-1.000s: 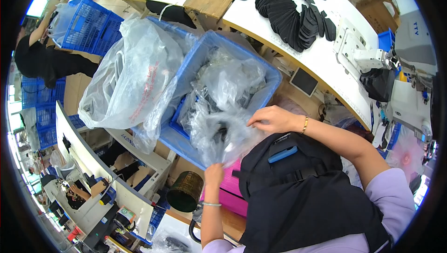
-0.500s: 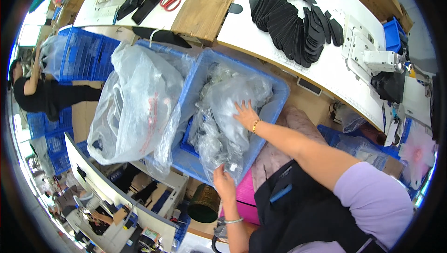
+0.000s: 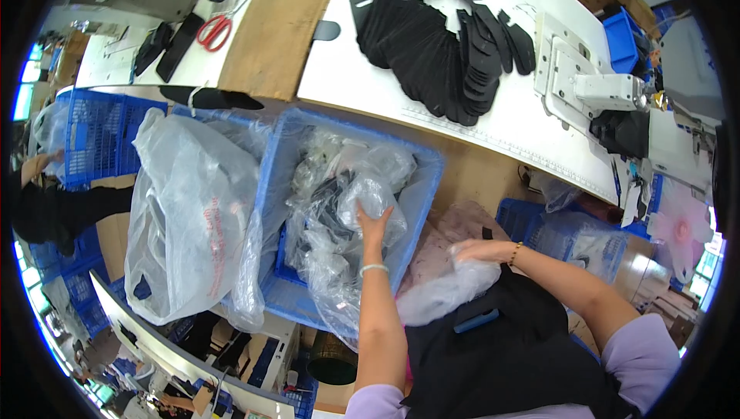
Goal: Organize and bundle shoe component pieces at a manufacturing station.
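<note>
Clear plastic bags [image 3: 339, 211] in blue crate [image 3: 420, 188], large clear red-printed bag [image 3: 193, 218] left

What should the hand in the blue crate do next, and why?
Probably close the left hand on the clear bag and lift it. Its fingers lie spread on that bag atop the pile in the blue crate, not gripping yet.

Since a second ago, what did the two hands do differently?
The left hand moved up from the near edge of the blue plastic crate and now presses into the crumpled clear plastic bags inside. The right hand left the crate and now grips a clear plastic bag on the lap. The crate and the big bulging clear bag stayed.
</note>
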Motion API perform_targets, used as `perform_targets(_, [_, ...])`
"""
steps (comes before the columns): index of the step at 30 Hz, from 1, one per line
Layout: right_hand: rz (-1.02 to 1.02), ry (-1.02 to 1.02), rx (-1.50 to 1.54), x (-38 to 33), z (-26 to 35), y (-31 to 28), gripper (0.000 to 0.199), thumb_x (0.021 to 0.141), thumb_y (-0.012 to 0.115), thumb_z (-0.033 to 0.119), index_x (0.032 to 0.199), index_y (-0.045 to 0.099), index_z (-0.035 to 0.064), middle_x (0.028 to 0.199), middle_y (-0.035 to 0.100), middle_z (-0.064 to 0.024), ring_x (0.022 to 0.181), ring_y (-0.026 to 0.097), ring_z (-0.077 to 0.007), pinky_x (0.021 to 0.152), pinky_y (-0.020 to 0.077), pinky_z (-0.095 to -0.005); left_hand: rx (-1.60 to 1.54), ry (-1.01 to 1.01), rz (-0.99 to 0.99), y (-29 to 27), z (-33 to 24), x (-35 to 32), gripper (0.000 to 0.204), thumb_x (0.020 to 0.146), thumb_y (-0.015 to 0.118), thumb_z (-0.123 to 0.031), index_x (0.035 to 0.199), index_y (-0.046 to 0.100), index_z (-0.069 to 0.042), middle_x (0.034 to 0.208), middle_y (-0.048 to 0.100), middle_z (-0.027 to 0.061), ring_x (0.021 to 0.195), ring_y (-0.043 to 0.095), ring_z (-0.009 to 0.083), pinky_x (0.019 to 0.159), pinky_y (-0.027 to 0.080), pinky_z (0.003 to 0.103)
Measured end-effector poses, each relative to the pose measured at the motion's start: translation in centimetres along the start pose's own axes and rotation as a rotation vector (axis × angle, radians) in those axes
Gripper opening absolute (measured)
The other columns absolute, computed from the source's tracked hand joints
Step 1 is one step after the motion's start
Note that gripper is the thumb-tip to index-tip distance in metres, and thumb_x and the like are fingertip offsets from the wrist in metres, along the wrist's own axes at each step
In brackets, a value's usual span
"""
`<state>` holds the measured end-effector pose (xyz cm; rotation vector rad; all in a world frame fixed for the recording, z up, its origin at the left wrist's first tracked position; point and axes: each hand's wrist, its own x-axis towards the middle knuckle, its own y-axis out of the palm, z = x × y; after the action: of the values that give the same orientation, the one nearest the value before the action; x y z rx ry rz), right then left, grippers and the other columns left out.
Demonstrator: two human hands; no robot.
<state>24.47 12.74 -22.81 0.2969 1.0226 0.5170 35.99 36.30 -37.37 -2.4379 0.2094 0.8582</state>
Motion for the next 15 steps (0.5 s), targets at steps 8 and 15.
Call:
perform_targets(8, [-0.462, -0.036, 0.78, -5.0, -4.3, -2.3, 0.042, 0.091, 0.052, 0.026, 0.124, 0.045, 0.0013, 0.113, 0.056, -0.0085, 0.102, 0.054, -0.0135, 0.084, 0.047, -0.0292, -0.009, 0.388, 0.518, 5.4, -7.5, -9.0, 0.033, 0.07, 0.064, -0.024, 0.091, 0.06, 0.001, 0.093, 0.06, 0.0216, 0.09, 0.057, 0.0323, 0.081, 0.043, 0.044])
perform_targets(15, [-0.352, -0.097, 0.556, -7.2, -9.8, 2.9, 0.034, 0.088, 0.054, 0.014, 0.119, 0.05, 0.0013, 0.112, 0.058, -0.0102, 0.097, 0.058, -0.0181, 0.082, 0.0479, -0.0305, 0.39, 0.291, 1.394, 5.3, -11.9, -22.8, 0.037, 0.073, 0.059, -0.021, 0.101, 0.061, 0.003, 0.104, 0.059, 0.0248, 0.101, 0.055, 0.0359, 0.087, 0.043, 0.043])
